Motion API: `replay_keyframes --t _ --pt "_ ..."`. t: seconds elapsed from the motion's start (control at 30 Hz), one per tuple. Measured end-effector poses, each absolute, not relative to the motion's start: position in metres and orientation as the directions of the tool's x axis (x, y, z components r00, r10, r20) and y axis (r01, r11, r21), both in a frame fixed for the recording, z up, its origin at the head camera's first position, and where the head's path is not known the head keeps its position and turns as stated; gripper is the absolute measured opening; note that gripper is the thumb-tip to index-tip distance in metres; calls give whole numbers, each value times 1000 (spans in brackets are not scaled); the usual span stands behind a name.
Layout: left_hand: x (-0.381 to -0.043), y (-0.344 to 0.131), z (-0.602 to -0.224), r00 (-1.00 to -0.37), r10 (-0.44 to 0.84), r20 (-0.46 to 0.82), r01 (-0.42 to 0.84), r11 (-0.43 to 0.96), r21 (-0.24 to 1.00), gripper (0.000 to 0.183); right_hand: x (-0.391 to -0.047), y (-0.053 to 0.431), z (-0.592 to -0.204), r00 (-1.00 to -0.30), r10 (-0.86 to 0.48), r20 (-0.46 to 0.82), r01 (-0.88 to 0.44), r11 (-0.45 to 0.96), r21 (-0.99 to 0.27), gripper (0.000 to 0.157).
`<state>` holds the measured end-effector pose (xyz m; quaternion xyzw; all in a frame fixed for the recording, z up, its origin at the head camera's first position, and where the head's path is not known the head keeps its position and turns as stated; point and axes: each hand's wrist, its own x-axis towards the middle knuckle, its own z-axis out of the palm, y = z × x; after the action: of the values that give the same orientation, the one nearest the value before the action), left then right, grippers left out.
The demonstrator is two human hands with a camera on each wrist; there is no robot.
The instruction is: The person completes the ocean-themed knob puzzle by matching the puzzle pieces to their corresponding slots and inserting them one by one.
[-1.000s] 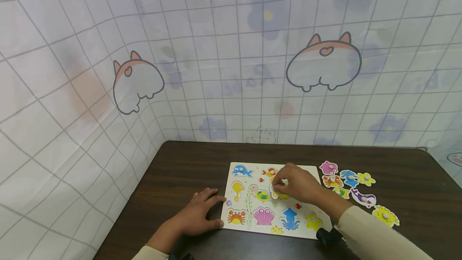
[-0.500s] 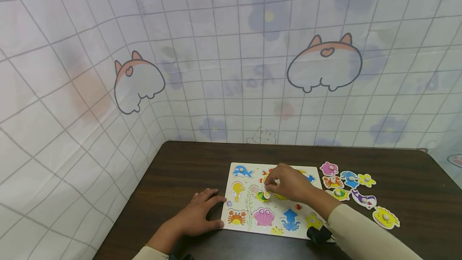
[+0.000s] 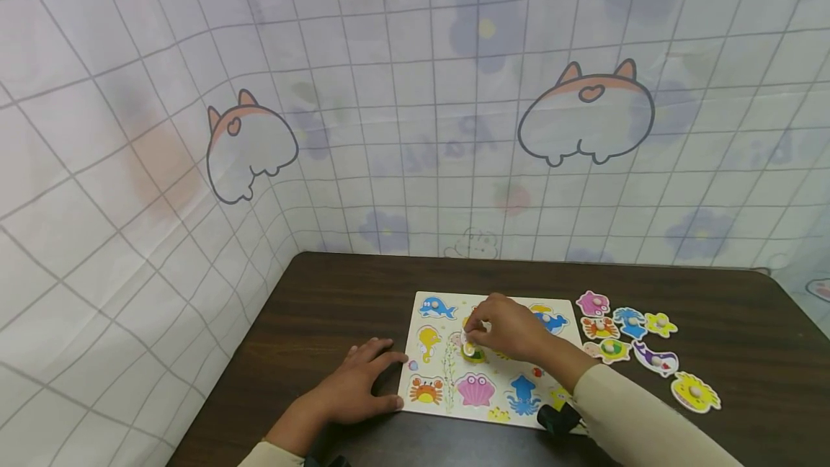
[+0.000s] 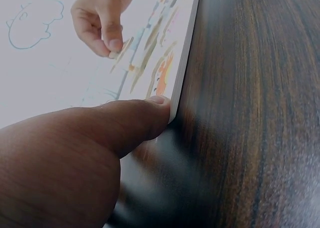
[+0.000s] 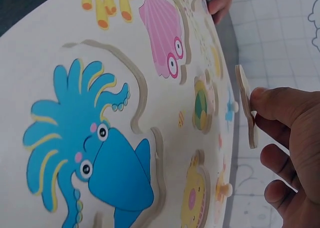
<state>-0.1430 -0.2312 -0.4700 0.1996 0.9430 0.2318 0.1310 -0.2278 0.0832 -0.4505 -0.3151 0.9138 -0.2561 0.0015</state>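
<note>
A white wooden puzzle board (image 3: 501, 382) with sea-animal recesses lies on the dark table. Above the turtle recess (image 3: 475, 357), my right hand (image 3: 512, 328) pinches a thin knobbed puzzle piece (image 5: 245, 103) between thumb and fingers. The piece is held off the board and seen edge-on in the right wrist view, so its picture is hidden. My left hand (image 3: 353, 384) rests on the table at the board's left side, fingers spread. Its thumb (image 4: 145, 111) touches the board's near-left corner in the left wrist view. A blue whale piece (image 3: 436, 308) with a knob sits in the top-left recess.
Right of the board lie several loose knobbed pieces: a pink one (image 3: 593, 303), a crab (image 3: 599, 328), a squid (image 3: 629, 323), a star (image 3: 661, 324), a turtle (image 3: 611, 350), a purple one (image 3: 655, 359) and a yellow one (image 3: 695, 392). A patterned cloth (image 3: 415, 186) hangs behind.
My right hand has moved left over the board with the piece, from near its middle to above the turtle recess. The left hand has stayed in place.
</note>
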Motion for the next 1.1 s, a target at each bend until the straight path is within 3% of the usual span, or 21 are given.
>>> replay_keyframes --t 0.5,1.1 --pt "-146 -234 -473 -876 455 -158 324 799 506 66 -231 63 -457 -819 -560 122 -533 666 -522 4" --pt "-147 -235 -475 -875 458 -158 325 797 508 66 -233 43 -465 -789 -597 148 -573 627 -527 4"
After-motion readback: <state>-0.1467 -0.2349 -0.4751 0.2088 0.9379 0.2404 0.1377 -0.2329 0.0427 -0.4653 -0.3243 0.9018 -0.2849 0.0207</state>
